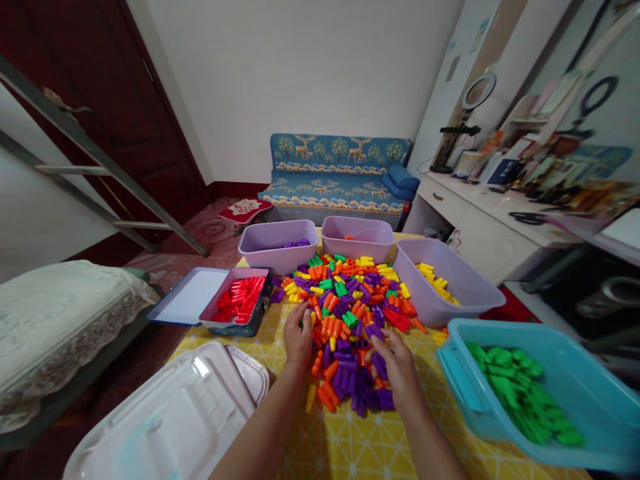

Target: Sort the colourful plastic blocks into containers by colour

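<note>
A pile of tube-like plastic building pieces (330,327) in orange, purple, green and yellow covers the middle of the table. My left hand (299,335) is at the pile's left edge, fingers curled together; what they hold, if anything, is mostly hidden. On the right side, my right hand (399,367) reaches into the pile, with its thumb and fingers bent about a purple plastic piece (373,331). More purple pieces (345,380) and orange pieces lie between the two hands.
Lilac bins (445,310) line the back and right, holding purple, orange and yellow pieces. An open case (260,313) has red pieces. A turquoise bin (463,387) holds green ones. A white lid (170,413) lies front left on the yellow tablecloth (350,447).
</note>
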`<action>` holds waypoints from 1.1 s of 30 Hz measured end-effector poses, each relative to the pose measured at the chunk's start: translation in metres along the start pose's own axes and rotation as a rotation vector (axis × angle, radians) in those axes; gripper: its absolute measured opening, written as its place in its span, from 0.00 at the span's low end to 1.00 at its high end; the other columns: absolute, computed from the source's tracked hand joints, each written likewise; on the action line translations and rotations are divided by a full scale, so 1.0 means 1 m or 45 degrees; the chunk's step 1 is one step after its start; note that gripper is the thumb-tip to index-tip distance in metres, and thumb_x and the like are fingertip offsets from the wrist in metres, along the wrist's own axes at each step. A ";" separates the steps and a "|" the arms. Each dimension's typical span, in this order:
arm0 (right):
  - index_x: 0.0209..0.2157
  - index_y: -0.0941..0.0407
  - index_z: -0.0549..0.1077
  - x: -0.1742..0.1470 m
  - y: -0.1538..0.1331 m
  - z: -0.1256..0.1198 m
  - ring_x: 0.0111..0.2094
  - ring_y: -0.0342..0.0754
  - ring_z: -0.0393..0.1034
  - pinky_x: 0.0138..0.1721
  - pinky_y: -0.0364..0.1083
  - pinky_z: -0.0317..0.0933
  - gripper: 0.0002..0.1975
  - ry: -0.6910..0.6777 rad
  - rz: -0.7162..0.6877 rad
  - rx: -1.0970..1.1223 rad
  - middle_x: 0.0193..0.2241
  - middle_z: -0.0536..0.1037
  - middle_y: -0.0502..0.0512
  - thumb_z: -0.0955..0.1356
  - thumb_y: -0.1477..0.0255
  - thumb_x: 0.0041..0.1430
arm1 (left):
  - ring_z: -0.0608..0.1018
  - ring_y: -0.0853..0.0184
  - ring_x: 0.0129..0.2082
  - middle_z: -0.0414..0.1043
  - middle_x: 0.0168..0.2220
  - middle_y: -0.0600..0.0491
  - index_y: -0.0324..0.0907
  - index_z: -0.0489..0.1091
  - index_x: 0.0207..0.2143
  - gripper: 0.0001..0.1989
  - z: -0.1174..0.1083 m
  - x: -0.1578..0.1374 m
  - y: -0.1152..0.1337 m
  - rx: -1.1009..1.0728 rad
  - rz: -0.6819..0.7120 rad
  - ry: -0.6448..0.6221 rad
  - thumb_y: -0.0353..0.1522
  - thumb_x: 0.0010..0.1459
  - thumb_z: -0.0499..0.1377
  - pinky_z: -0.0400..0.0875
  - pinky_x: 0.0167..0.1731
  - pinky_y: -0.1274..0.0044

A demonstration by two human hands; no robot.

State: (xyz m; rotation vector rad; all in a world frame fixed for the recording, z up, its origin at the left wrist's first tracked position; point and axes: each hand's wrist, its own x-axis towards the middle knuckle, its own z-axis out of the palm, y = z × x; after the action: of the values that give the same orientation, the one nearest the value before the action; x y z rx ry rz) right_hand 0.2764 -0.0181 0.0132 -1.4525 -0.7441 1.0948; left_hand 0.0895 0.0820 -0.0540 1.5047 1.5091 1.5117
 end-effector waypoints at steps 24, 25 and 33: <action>0.52 0.55 0.72 0.029 0.026 0.000 0.57 0.56 0.66 0.60 0.59 0.58 0.25 0.157 -0.556 -0.443 0.54 0.74 0.61 0.68 0.63 0.50 | 0.75 0.58 0.53 0.77 0.50 0.46 0.42 0.76 0.46 0.18 0.000 -0.001 0.000 0.015 0.022 0.004 0.38 0.64 0.51 0.67 0.56 0.63; 0.51 0.55 0.72 0.028 0.027 0.001 0.58 0.55 0.65 0.61 0.59 0.57 0.24 0.161 -0.595 -0.464 0.55 0.73 0.61 0.67 0.64 0.51 | 0.75 0.58 0.53 0.77 0.50 0.45 0.41 0.76 0.46 0.18 0.000 -0.001 0.000 0.018 0.024 0.006 0.38 0.64 0.51 0.67 0.56 0.63; 0.50 0.55 0.73 0.027 0.013 0.009 0.57 0.52 0.65 0.61 0.59 0.57 0.20 0.142 -0.944 -0.755 0.54 0.74 0.59 0.62 0.75 0.56 | 0.76 0.59 0.53 0.77 0.49 0.46 0.42 0.77 0.45 0.17 0.000 -0.001 -0.001 0.017 0.017 0.015 0.38 0.63 0.52 0.67 0.57 0.64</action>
State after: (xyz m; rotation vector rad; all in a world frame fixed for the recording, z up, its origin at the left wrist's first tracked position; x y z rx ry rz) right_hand 0.2765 0.0068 -0.0053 -1.4921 -1.4549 0.2195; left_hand 0.0896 0.0817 -0.0548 1.5187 1.5215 1.5231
